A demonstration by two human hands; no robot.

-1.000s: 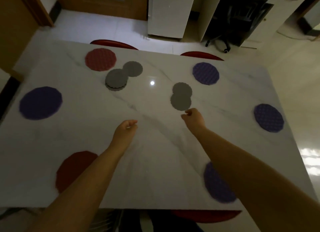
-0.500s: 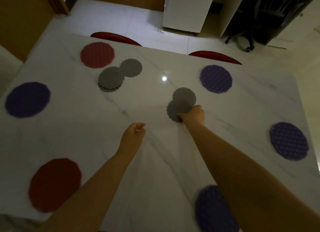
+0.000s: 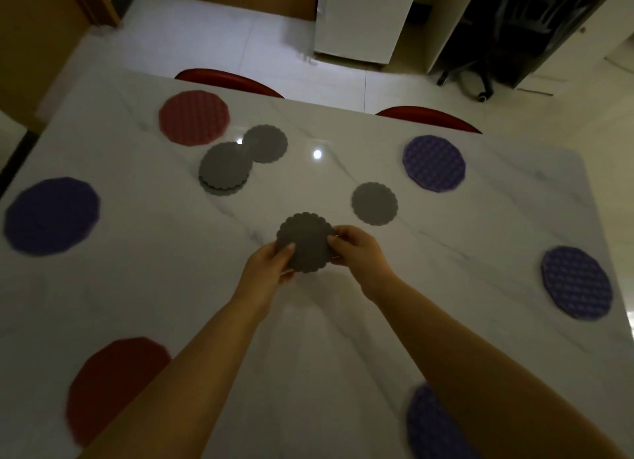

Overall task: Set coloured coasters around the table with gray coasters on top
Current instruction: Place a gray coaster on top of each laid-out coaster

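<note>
The marble table (image 3: 154, 280) carries coloured coasters near its edges: a far red coaster (image 3: 194, 117), a near red coaster (image 3: 113, 386), a left purple coaster (image 3: 51, 216), a far purple coaster (image 3: 434, 163), a right purple coaster (image 3: 576, 287) and a near purple coaster (image 3: 429, 424). Toward the middle lie a gray stack (image 3: 224, 167), a gray coaster (image 3: 265, 143) touching it, and a lone gray coaster (image 3: 374, 203) apart.

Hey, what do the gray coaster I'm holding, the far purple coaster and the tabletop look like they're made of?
The gray coaster looks like matte silicone or felt: thin, dull, scalloped edge. The purple coaster seems soft rubber or foam, with a raised grid pattern. The table looks like polished marble or a marble-look slab: white, gray veins, a light glare.
</note>
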